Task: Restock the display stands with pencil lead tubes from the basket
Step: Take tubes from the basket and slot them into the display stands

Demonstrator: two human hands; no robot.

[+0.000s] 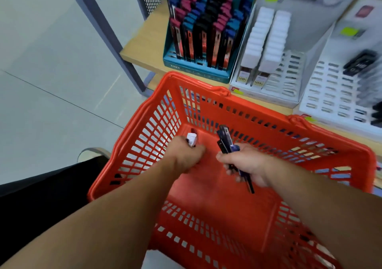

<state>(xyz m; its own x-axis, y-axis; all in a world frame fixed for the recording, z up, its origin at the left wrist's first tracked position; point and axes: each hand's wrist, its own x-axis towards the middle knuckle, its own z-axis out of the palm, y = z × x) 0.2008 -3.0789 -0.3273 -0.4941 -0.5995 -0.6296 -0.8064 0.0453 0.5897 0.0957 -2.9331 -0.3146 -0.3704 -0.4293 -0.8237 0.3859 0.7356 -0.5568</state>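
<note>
Head-camera view over an orange shopping basket [217, 206] pulled up against a wooden shelf [148, 41] in a stationery aisle, with both of a person's bare forearms reaching down into it.

The left hand [186, 155] is low in the far left part of the basket. Its fingers are curled into a fist round a white-capped lead tube [191, 139], whose top sticks up out of the grip.

The right hand [246, 163], just beside it and nearer the middle, grips a small bundle of dark lead tubes [226, 139], black and blue. One end points toward the far wall of the basket and the other pokes out the near side of the palm. How many tubes are in the bundle cannot be told through the blur.

Three display stands sit on the shelf beyond the basket's far rim. On the left a teal stand [198, 70] is packed with upright tubes capped in black, blue and magenta. Next to it a white stand [285, 80] holds two rows of white-capped tubes [266, 35] on its left side, with open slots showing on its right. Farther right a second white stand [334, 95] shows mostly open slots and a black tube [359, 61] near its far right.

A grey metal post [103, 26] slants down at the shelf's left end to the pale tiled floor [51, 51], where the toe of a shoe [91, 153] shows beside the basket.
</note>
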